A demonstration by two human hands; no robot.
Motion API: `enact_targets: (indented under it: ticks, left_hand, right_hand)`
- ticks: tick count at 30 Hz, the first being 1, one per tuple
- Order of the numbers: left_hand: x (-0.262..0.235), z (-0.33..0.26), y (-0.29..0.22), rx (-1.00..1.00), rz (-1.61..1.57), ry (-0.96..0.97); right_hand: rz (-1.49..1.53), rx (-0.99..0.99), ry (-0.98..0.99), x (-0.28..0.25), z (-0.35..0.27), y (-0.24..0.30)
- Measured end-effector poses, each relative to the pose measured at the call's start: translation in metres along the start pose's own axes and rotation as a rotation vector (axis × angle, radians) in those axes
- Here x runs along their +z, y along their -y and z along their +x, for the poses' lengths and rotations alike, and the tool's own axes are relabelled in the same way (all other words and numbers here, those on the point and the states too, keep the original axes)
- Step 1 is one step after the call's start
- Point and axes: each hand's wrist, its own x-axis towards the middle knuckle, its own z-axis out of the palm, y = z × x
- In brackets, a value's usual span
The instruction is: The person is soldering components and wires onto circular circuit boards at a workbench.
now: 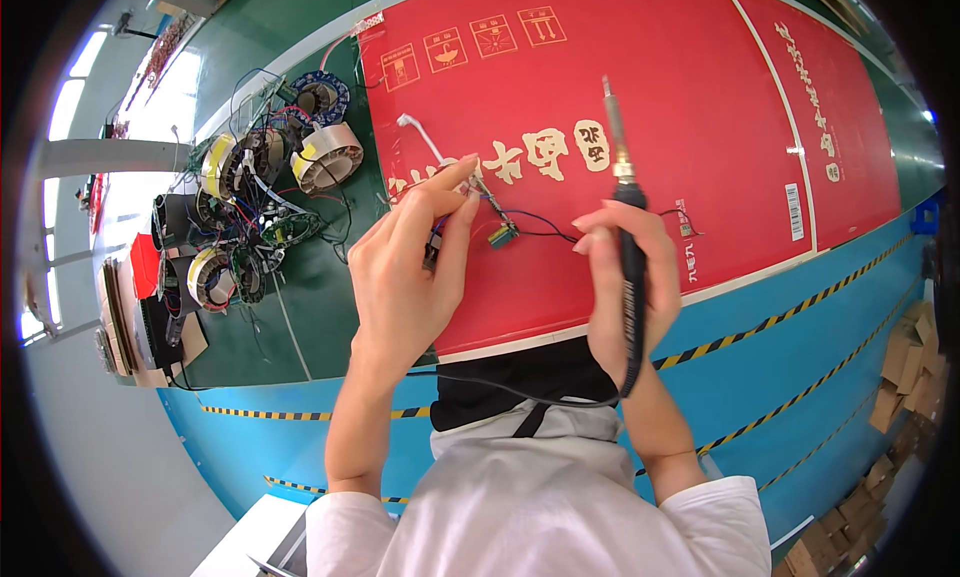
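Note:
My left hand [410,262] is closed, its thumb and index finger pinching a small green circuit board [503,235] above the red cardboard. A white lead with a connector [418,129] sticks out beyond those fingers. In my right hand [660,277] is a soldering iron [630,192] with a black handle, its metal tip pointing up and away from the board. Thin dark wires [545,222] run from the board to the fingertips of my right hand; whether they are pinched there, I cannot tell. The iron's black cord [520,389] loops across my front to the left.
Flattened red cardboard [560,297] covers much of the green table [335,317]. At the left lies a tangle of wired motor-like rings [325,157] and boards, beside a red piece [146,267]. Cardboard boxes [905,362] are stacked on the blue floor [770,387] at the right.

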Motion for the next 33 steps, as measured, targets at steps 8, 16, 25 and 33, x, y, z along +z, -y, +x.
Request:
enact_targets:
  ticks: [8, 16, 25, 33]
  left_hand:
    - [0.0, 0.0, 0.005, 0.108, -0.006, 0.047]
    - [-0.001, 0.002, -0.001, 0.07, 0.068, 0.09]
    - [0.003, 0.004, 0.001, 0.103, 0.069, 0.06]
    - [0.002, 0.004, 0.0, 0.019, 0.032, 0.072]
  right_hand:
    - [0.571, 0.06, -0.015, 0.002, -0.011, -0.007]
    - [0.706, 0.172, 0.011, -0.001, -0.028, -0.011]
    - [0.665, 0.27, -0.055, 0.001, -0.035, -0.006]
    - [0.666, 0.347, -0.027, 0.003, -0.038, -0.005]
